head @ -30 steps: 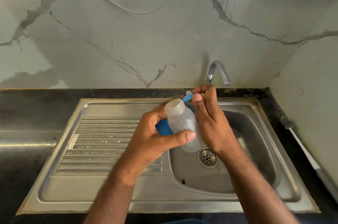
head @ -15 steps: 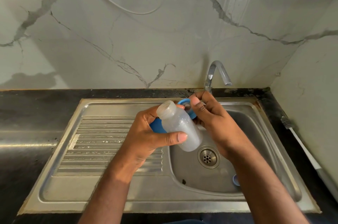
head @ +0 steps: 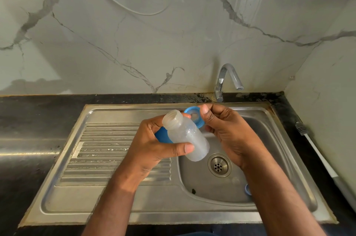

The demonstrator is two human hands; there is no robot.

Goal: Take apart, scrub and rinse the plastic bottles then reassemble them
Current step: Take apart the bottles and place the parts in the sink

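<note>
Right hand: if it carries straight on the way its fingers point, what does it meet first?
Probably the clear bottle's open neck: the right hand, pinching the blue ring, points left toward it. Depth is uncertain.

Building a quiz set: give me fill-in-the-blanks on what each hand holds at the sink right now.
1. The left hand holds the clear bottle, whose neck is ____.
2. The right hand pinches a ____ ring.
3. No water runs from the ____.
4. A small blue piece lies in the ____.

Missing words: open; blue; tap; sink
</note>
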